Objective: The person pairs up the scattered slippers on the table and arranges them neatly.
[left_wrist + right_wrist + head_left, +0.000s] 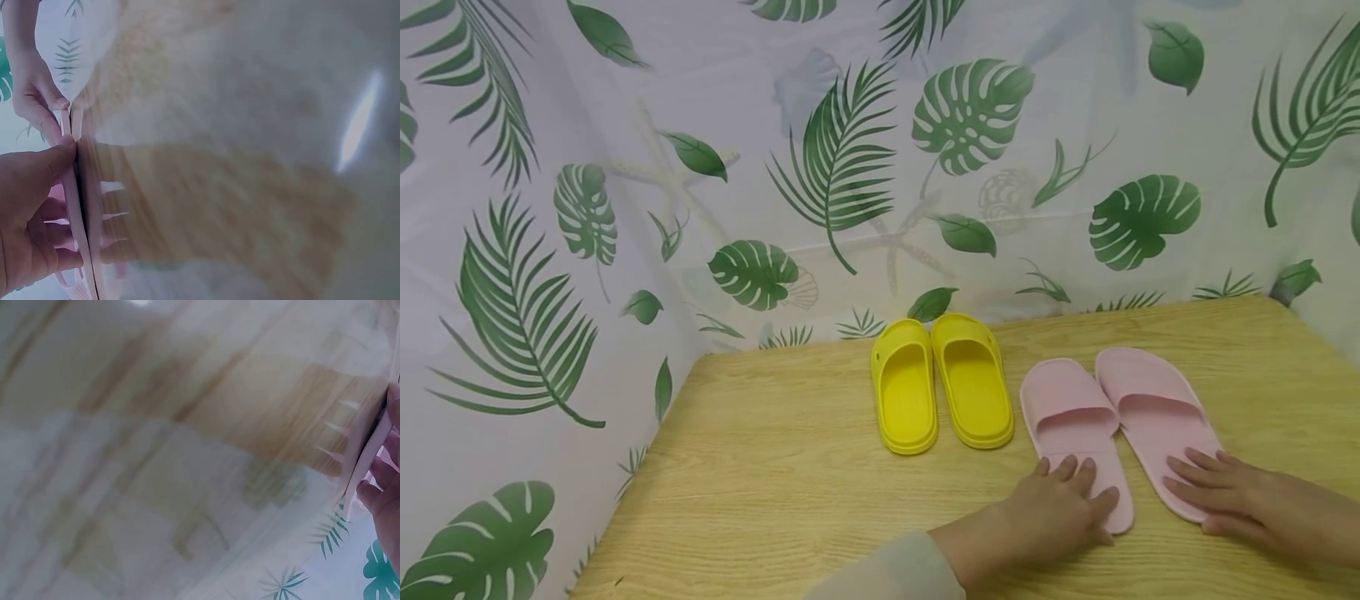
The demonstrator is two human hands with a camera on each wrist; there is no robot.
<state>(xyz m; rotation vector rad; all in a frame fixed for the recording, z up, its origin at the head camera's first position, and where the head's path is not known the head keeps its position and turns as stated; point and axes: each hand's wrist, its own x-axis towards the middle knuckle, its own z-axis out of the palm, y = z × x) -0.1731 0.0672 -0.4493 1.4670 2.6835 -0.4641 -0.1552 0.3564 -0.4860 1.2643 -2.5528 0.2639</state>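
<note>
A pair of pink slippers lies on the table, toes pointing away. On the heel half of the left pink slipper (1063,392) rests my left hand (1048,512), its fingers spread over the insole and its thumb near the inner edge. My right hand (1262,496) touches the heel half of the right pink slipper (1150,379) with fingers extended and the thumb by the heel's rim. The left wrist view shows the left hand (28,219) against a pink sole seen edge-on. In the right wrist view, the right hand (387,494) is partly cut off.
Left of the pink pair stand two yellow slippers, the left yellow slipper (906,408) and the right yellow slipper (977,400), heels slightly apart. They are near the back of the wood-grain table (760,467). A leaf-patterned cloth (865,167) hangs behind and at both sides.
</note>
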